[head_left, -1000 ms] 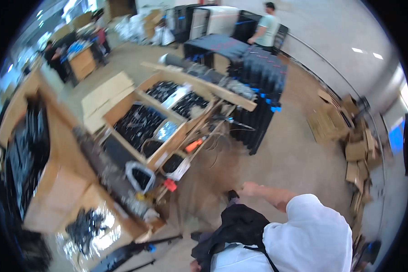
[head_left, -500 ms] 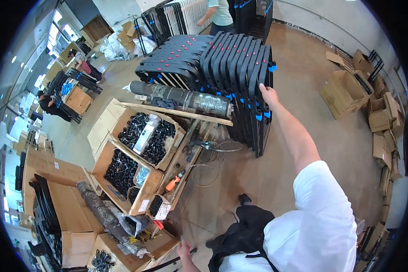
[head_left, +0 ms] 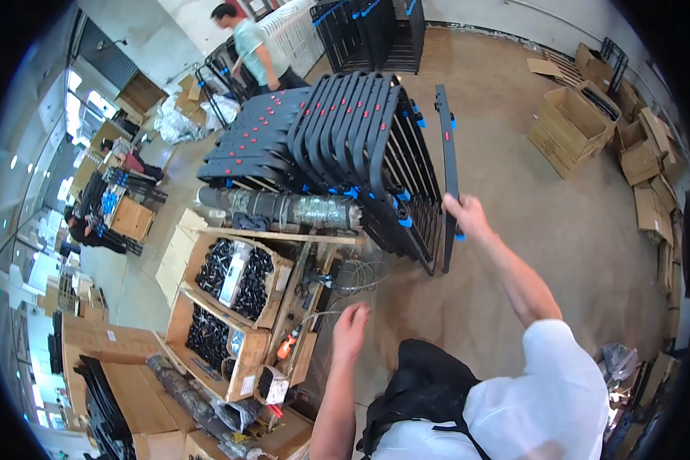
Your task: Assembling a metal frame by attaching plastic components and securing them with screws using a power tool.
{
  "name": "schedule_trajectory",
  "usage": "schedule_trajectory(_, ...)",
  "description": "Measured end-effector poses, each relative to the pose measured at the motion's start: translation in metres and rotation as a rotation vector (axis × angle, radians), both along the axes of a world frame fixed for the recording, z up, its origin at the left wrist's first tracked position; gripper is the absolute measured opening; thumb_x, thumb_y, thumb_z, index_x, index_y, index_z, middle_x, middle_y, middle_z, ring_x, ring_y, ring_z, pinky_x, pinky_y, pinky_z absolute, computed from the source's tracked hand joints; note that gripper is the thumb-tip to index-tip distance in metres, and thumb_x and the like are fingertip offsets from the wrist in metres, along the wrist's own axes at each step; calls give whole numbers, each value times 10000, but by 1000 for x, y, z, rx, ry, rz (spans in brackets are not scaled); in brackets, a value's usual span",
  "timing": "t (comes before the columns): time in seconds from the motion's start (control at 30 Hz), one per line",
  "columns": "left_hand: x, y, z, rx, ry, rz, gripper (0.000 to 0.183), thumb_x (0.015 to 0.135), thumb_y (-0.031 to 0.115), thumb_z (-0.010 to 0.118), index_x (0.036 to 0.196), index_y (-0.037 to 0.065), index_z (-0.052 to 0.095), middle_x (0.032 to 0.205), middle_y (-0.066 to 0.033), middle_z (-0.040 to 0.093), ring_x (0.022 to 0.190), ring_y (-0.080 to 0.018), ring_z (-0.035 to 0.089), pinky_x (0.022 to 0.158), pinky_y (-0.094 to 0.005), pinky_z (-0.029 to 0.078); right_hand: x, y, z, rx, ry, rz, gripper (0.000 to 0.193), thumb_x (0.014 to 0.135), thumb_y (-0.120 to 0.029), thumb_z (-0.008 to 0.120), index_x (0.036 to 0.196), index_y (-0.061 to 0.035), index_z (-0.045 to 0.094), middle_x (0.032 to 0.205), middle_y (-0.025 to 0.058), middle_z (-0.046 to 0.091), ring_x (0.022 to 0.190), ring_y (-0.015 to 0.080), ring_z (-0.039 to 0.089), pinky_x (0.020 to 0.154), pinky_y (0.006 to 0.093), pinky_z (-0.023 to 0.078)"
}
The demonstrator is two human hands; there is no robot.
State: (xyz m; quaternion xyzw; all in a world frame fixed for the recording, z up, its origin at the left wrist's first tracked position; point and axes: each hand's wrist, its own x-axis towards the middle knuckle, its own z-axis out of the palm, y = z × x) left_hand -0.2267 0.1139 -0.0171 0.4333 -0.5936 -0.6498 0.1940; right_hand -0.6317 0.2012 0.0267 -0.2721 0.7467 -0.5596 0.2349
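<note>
My right hand [head_left: 468,215] is closed on the near edge of a black metal frame [head_left: 448,157] with blue clips and a red spot. The frame stands upright, seen nearly edge-on, apart at its top from a row of similar black frames [head_left: 343,130]. Low down, it is close to the row's end; contact there cannot be made out. My left hand [head_left: 352,320] hangs in the air beside the wooden workbench [head_left: 305,359], fingers curled together and nothing visible in them.
Open boxes of black plastic parts [head_left: 207,333] sit on the bench, near an orange-handled tool [head_left: 287,344] and a loose cable [head_left: 360,276]. A wrapped roll [head_left: 284,208] lies against the frames. Cardboard boxes [head_left: 567,126] line the right. A person [head_left: 261,57] walks behind the row.
The end frame has come away from the row to the right, with my right hand on it. My left hand has risen from the lower edge. The person at the back has moved left.
</note>
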Motion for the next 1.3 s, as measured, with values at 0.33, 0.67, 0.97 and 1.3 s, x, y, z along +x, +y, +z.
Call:
schedule_trajectory(0.33, -234, 93, 89, 507, 283, -336, 364, 1060, 442, 621, 989, 92, 550, 785, -12, 635, 573, -99, 575, 513, -297, 475, 97, 197, -190, 97, -829, -292, 796, 1053, -667, 410, 1461, 5, 537, 1363, 210, 661, 1223, 290, 660, 1036, 427, 522)
schedule_trajectory(0.67, -52, 114, 112, 458, 236, -318, 334, 1011, 355, 726, 915, 89, 549, 637, 43, 505, 457, -44, 432, 415, -248, 314, 222, 196, -362, -152, -1291, -48, 673, 1035, -625, 369, 1312, -34, 535, 1110, 202, 697, 994, 296, 686, 835, 457, 573)
schedule_trajectory(0.97, 259, 39, 80, 173, 377, 351, 237, 1000, 267, 710, 927, 58, 625, 576, 8, 562, 450, -83, 531, 438, -256, 401, 225, 72, -122, -362, -827, -371, 452, 948, -587, 590, 966, -137, 568, 776, 58, 633, 736, 226, 625, 684, 375, 537)
schedule_trajectory(1.3, 524, 14, 30, -130, 21, 1370, 199, 1023, 257, 691, 903, 99, 668, 637, 91, 494, 493, -20, 402, 427, -245, 292, 197, -99, 69, -369, -493, -19, 157, 1058, -169, 587, 922, -94, 562, 822, -10, 501, 780, 132, 514, 759, 302, 466)
